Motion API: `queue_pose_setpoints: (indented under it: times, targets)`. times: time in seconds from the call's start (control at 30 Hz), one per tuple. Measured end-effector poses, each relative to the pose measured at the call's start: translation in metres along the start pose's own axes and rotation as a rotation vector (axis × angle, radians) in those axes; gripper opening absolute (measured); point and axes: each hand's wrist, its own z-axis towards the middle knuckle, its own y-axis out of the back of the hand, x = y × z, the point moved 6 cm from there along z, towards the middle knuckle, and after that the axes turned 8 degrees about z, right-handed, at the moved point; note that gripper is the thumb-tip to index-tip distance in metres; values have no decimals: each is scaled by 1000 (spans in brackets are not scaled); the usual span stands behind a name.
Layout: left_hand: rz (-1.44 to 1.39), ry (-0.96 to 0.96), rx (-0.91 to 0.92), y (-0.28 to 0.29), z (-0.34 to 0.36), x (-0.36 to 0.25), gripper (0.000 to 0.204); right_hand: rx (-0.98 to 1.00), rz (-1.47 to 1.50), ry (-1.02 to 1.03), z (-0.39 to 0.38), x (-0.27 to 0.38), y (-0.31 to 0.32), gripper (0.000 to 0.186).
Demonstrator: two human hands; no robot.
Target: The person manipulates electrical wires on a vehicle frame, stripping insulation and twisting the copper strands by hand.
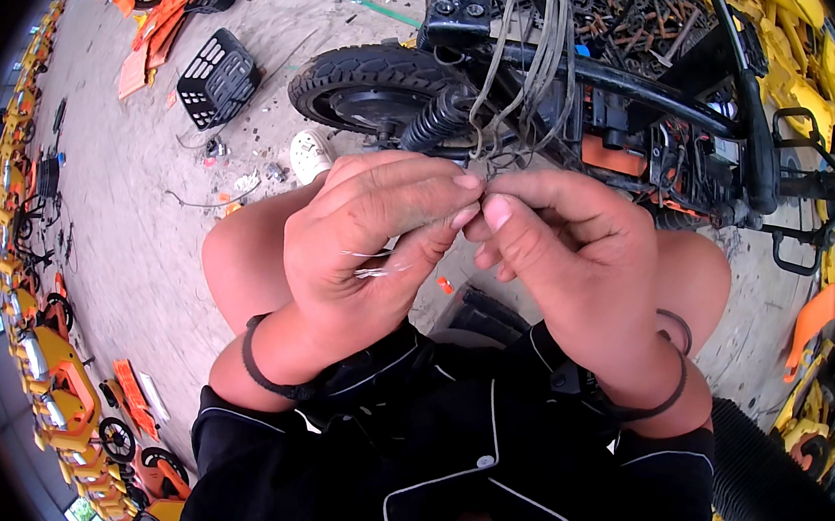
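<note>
Close together over my lap, my two hands meet at the fingertips. My left hand [365, 230] is closed in a pinch, and thin whitish strands [376, 271] stick out between its thumb and palm. My right hand [579, 251] pinches thumb against forefinger right beside it; whatever lies between those fingertips is too small and covered to make out. Just beyond the fingers, a bundle of grey cables [548, 72] hangs over the black frame [616, 76] of a stripped two-wheeler lying on the floor. Its thin lower wires run down behind my fingertips.
The two-wheeler's black tyre [326, 79] and spring shock absorber [438, 120] lie ahead. A black crate [219, 81] stands at the left among small scraps. Rusty metal parts [631, 25] are heaped at the far right. A black ribbed hose [767, 495] runs along my right side.
</note>
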Motion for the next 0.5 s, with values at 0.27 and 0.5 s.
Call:
queue_pose_setpoints:
  times: [0.27, 0.5]
  targets:
    - [61, -112, 25, -2, 2, -4, 28, -7, 53, -18, 1, 0, 2, 18]
    - [68, -112, 13, -4, 2, -3, 29, -4, 26, -45, 1, 1, 4, 15]
